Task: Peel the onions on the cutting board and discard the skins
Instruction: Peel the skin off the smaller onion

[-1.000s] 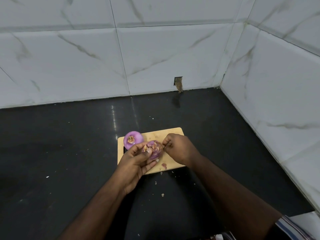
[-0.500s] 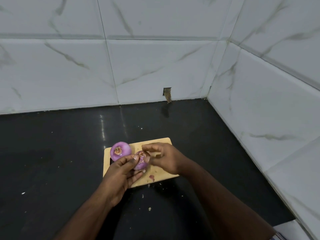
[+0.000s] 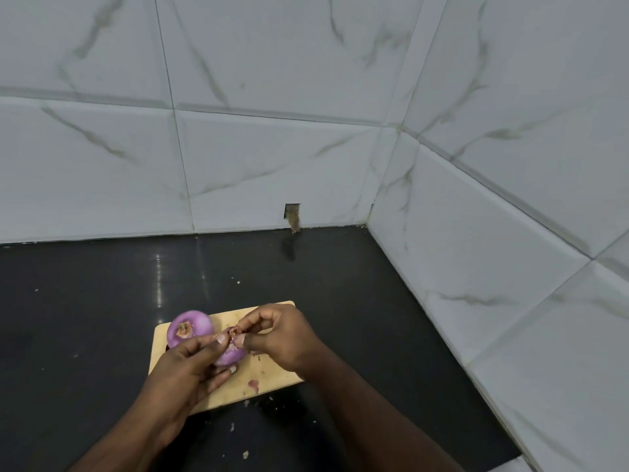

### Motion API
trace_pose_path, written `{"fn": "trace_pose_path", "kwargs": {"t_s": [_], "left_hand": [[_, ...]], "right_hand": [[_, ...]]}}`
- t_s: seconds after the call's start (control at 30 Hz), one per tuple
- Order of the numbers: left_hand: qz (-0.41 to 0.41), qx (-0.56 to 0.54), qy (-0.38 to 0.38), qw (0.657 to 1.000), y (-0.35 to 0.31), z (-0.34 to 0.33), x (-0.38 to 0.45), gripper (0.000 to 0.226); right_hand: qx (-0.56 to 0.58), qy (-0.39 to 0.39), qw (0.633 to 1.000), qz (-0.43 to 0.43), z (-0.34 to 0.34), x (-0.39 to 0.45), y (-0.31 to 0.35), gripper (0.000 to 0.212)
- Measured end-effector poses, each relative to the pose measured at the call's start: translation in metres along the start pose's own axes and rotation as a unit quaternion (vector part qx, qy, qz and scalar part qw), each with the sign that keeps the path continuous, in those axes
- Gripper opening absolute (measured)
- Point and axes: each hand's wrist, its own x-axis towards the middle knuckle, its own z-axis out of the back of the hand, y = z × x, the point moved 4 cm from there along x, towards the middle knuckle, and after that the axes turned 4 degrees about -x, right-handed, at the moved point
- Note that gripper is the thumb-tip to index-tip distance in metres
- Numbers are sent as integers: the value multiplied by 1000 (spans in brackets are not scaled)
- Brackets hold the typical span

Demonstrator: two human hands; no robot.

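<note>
onions, two, purple: one peeled onion (image 3: 190,328) rests on cutting board (image 3: 272,371), root end facing camera; second onion (image 3: 231,355) gripped in left hand (image 3: 185,373) above board, right hand (image 3: 282,335) pinching skin (image 3: 235,332) at its top. skin scraps, several, on board and tabletop (image 3: 85,301).

We see that the right hand (image 3: 286,338) is now lifted a little from the onion (image 3: 232,355), and its fingertips (image 3: 245,327) pinch a thin piece of skin (image 3: 234,332) at the top, where before they lay closed against its side. The left hand (image 3: 190,366) now turns the onion, so less of its peeled top shows.
</note>
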Motion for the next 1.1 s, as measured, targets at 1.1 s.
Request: {"fn": "trace_pose_path", "kwargs": {"t_s": [1.1], "left_hand": [[17,-52,-10,998,3,1,-7,13]], "right_hand": [[109,-69,991,-21,-22,-9,-23,28]]}}
